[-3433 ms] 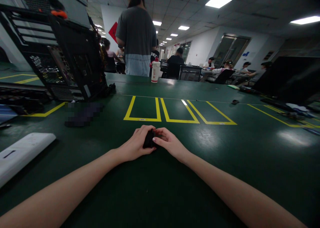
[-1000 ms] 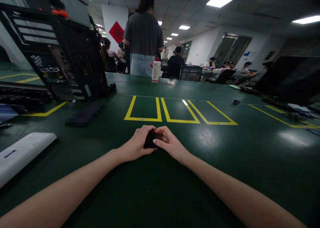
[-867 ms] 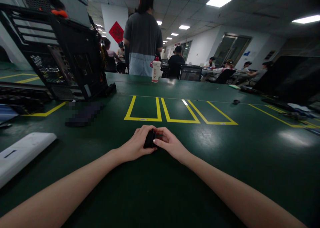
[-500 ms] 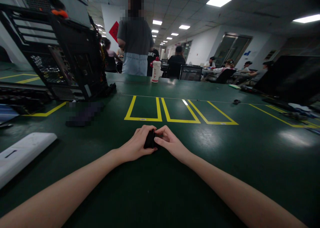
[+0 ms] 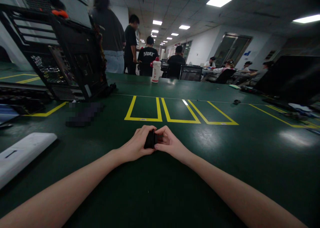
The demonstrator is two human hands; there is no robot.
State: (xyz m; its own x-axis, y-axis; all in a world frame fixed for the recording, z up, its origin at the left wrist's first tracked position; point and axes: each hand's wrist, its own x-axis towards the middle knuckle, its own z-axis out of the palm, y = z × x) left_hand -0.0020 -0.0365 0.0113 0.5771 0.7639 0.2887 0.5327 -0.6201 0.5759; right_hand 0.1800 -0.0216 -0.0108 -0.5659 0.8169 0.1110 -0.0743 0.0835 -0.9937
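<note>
Between my two hands, low over the green tabletop, is a small black object (image 5: pixel 150 139) with a straight ridge on its right side; its exact kind does not show. My left hand (image 5: pixel 136 142) is closed around its left side, fingers over the top and thumb along the near edge. From the right, my right hand (image 5: pixel 173 144) grips the ridged end, with forefinger at the top and thumb at the bottom. The fingers cover parts of the object.
Yellow tape (image 5: pixel 180 120) outlines several areas on the green table (image 5: pixel 160 194). At left stand an open computer case (image 5: pixel 72 61) and a white box-like device (image 5: pixel 25 154). A white cup (image 5: pixel 156 71) and a small black item (image 5: pixel 236 102) lie farther back. Several people sit or stand beyond.
My right thumb has moved down to the object's lower edge, and the right hand's curled fingers now show. My left hand holds still. A standing person in the background has moved left.
</note>
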